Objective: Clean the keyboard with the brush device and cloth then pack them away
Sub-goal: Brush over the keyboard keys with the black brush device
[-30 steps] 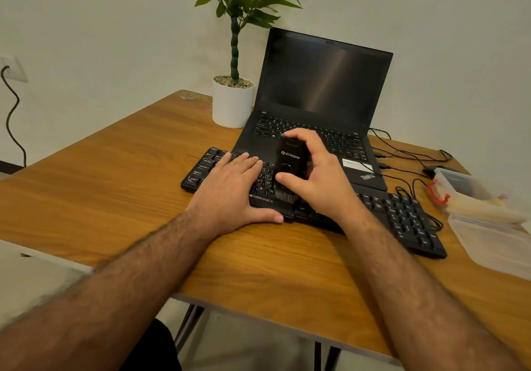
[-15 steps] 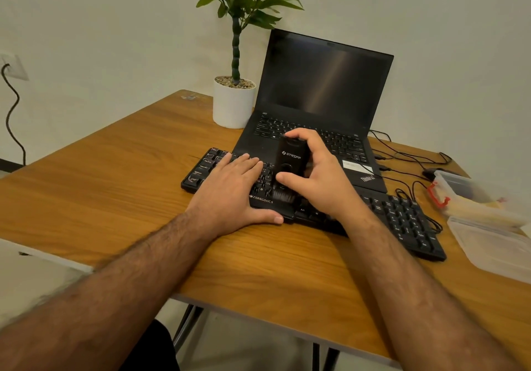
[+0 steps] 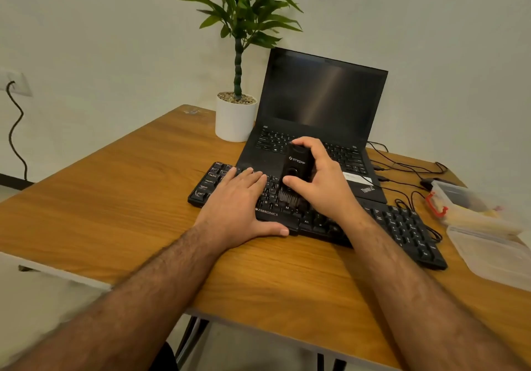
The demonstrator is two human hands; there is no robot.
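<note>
1. Soft, even indoor light; moderately bright, shadows faint.
2. A pale streak of glare crosses the laptop screen (image 3: 324, 92).
3. Wide-angle bending at the edges; forearms and plant leaves (image 3: 244, 5) slightly blurred.

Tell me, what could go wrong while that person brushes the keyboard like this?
The keyboard rests partly on the laptop, so it might rock or slide; only the flat left hand steadies it. The brush device, gripped by the right hand, could also sweep dust onto the laptop's own keys just behind.
</note>
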